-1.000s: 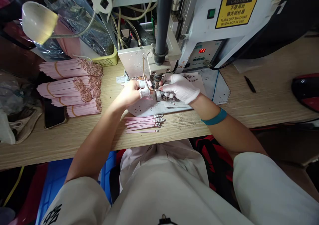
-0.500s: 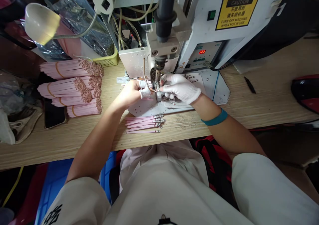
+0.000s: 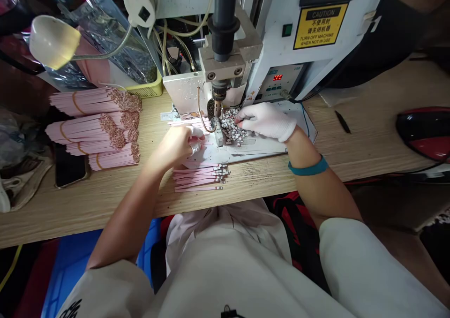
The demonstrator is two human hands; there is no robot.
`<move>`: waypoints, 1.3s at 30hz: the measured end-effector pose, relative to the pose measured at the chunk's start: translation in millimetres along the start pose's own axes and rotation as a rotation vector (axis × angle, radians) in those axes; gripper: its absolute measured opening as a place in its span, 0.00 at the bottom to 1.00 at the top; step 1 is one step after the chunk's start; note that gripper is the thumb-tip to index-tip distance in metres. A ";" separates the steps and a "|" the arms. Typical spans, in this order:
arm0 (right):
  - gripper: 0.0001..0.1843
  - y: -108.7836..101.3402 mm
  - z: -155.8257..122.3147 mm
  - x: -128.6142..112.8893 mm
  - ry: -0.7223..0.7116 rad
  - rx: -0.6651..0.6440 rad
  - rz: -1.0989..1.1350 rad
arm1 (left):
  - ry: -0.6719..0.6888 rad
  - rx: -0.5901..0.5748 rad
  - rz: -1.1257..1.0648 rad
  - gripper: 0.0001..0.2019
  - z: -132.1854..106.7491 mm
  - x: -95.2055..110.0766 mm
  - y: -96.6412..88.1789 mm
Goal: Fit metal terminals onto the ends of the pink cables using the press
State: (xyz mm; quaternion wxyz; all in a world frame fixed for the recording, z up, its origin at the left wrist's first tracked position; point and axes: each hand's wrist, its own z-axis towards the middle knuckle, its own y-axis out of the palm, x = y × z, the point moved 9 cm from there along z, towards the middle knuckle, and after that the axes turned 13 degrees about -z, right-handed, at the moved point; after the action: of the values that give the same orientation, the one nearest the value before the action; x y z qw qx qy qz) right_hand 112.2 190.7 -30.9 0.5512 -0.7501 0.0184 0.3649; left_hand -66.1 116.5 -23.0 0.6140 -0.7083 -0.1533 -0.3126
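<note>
My left hand (image 3: 181,144), with white covers on some fingertips, is closed beside the pink strips (image 3: 191,122) on the white base plate. What it holds, if anything, is hidden by the fingers. My right hand (image 3: 269,122), in a white glove, reaches with pinched fingertips into a heap of small silvery metal pieces (image 3: 232,126); whatever lies between them cannot be made out. Between the hands, the machine's tip (image 3: 218,108) stands above a small metal block (image 3: 219,137). Finished-looking pink strips with metal ends (image 3: 197,177) lie on the table in front of the plate.
Banded bundles of pink strips (image 3: 89,130) are stacked at the left, by a phone (image 3: 71,165) and a yellow basket (image 3: 147,89). A lamp (image 3: 54,41) leans in from the upper left. The machine housing (image 3: 274,50) rises behind the plate; a black-and-red object (image 3: 423,132) sits at right.
My left hand has drawn back left from the machine tip. My right hand has moved right, away from the tip, to the metal pieces, uncovering the heap. The view has shifted slightly.
</note>
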 end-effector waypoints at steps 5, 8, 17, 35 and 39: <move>0.08 -2.4 -5.7 -14.3 -0.260 -0.016 -0.209 | 0.027 0.032 0.049 0.10 9.5 -7.4 7.9; 0.07 10.2 -10.1 -23.3 -0.361 -0.096 -0.256 | 0.010 0.048 0.029 0.08 10.8 -6.4 7.8; 0.02 10.8 -7.7 -23.0 -0.215 -0.052 -0.001 | 0.069 -0.009 -0.240 0.10 7.5 -1.0 2.3; 0.11 50.5 13.5 -27.3 0.077 -0.204 0.797 | -0.078 0.070 -0.799 0.09 17.0 -23.5 9.8; 0.10 50.9 14.6 -26.8 0.071 -0.181 0.768 | -0.094 0.077 -0.779 0.06 20.2 -27.5 12.9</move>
State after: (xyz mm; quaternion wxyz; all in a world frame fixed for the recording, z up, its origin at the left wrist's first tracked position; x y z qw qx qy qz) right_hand 62.9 173.0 -59.0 0.3053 -0.7464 0.2845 0.5184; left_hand -74.1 138.0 -51.3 0.4680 -0.5870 -0.4502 -0.4835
